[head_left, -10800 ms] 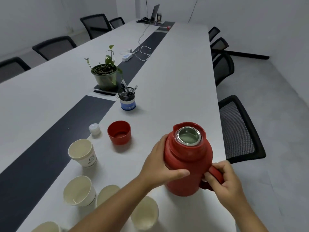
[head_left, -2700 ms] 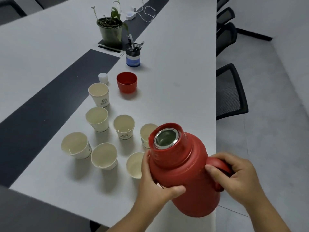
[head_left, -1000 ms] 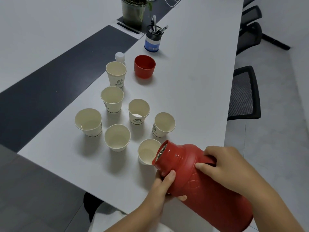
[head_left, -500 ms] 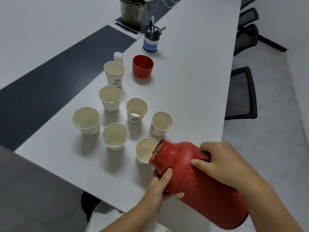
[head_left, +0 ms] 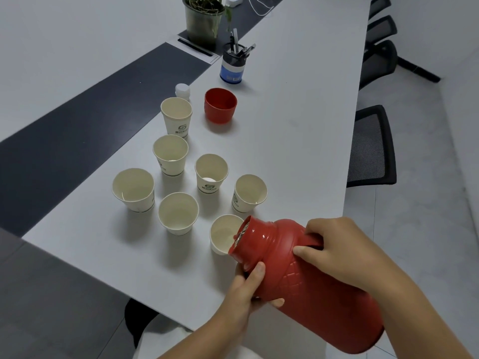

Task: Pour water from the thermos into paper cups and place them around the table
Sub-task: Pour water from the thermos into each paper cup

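Observation:
The red thermos [head_left: 305, 281] is tipped far over to the left, its steel mouth right over the nearest paper cup [head_left: 223, 235]. My right hand [head_left: 334, 248] grips the thermos handle. My left hand [head_left: 246, 291] holds the underside of the thermos neck, thumb up its side. Several more paper cups stand upright in a cluster on the white table [head_left: 285, 141], among them a cup [head_left: 249, 193] just beyond the nearest one and a cup [head_left: 178, 213] to its left. No water stream is clearly visible.
The red thermos lid [head_left: 220, 105] and a small white stopper [head_left: 182, 89] lie behind the cups. Further back stand a pen holder [head_left: 233, 64] and a potted plant [head_left: 203, 19]. Black chairs [head_left: 370, 149] line the table's right edge. A dark strip runs down the table's middle.
The thermos went from upright on the table to lifted and tilted left. In the last second its mouth has dropped closer over the nearest cup; both hands keep their hold.

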A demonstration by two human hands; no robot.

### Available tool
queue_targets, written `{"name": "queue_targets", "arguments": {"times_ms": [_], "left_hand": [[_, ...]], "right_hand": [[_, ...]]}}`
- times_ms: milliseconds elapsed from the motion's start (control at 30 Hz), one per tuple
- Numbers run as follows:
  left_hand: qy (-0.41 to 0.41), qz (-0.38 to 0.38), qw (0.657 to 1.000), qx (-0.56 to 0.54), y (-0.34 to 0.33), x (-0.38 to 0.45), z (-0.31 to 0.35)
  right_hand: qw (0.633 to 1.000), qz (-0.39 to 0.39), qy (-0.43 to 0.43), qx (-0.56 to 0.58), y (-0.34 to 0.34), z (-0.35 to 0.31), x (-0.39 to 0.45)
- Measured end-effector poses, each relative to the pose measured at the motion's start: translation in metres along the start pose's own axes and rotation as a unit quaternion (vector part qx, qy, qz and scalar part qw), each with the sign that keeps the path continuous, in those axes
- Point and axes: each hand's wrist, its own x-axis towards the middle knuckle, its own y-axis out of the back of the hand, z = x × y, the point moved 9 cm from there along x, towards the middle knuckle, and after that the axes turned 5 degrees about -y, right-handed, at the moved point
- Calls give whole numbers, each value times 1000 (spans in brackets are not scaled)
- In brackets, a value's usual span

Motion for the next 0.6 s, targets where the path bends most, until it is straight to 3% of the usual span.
{"name": "queue_targets", "arguments": {"times_ms": [600], "left_hand": [[-6,-5,1000,3,1,-1,-6]], "right_hand": [[1000,-3,-5,-4,-3,3,-2]]}}
